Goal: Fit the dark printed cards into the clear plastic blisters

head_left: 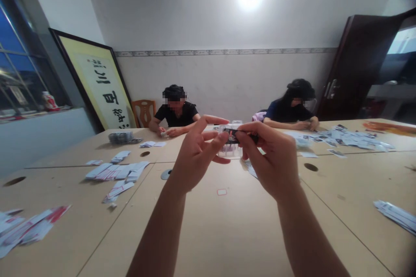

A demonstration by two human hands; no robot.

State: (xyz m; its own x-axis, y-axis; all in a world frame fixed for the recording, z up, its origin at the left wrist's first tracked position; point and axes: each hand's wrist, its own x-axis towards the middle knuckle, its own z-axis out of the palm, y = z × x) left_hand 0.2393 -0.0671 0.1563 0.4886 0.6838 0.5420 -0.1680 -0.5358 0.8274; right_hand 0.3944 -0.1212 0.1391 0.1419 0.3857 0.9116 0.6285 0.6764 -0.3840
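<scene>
In the middle of the head view, both hands are raised over the table and meet at a small dark card or strip (pixel 231 136) with red and light marks. My left hand (pixel 201 151) pinches its left end with the thumb, the index finger arched above. My right hand (pixel 271 156) grips the right end between thumb and fingers, covering part of it. Right behind the strip shows a clear plastic box (pixel 231 151); whether my left fingers hold it or it stands on the table, I cannot tell. A small red-edged white sticker (pixel 221 192) lies on the table below.
Across the wide table (pixel 227 238) sit two people, one in a black shirt (pixel 177 114), one in dark clothes (pixel 284 110). White paper slips (pixel 113 171) lie at left, with a stack of packs (pixel 120 137) behind. Scattered cards (pixel 351 137) cover the far right.
</scene>
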